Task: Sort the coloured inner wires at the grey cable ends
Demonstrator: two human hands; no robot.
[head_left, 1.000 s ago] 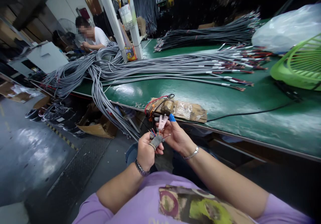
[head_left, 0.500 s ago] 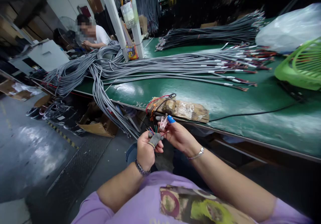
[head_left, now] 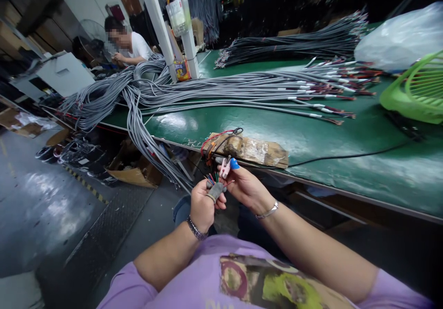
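Observation:
My left hand (head_left: 204,202) is closed around the end of a cable, from which several thin coloured wires (head_left: 212,178) fan out. Grey covering wraps its thumb. Close beside it on the right, my right hand (head_left: 246,182) pinches a small pale pink clip-like tool (head_left: 224,167); blue tape covers a fingertip. The tool is right by the wire ends; whether it touches them is too small to tell. Just beyond both hands, a worn wooden block (head_left: 256,151) with red and black leads lies at the edge of the green table (head_left: 311,138).
Long grey cables (head_left: 214,87) cross the table and hang over its front edge. Behind them lies a dark cable bundle (head_left: 287,45). A green basket (head_left: 415,89) and plastic bag (head_left: 398,36) are at right. A person (head_left: 133,45) sits beyond the white posts.
The pink tool has turned slightly between my right fingers and looks more upright. Both hands otherwise hold nearly the same place and grip.

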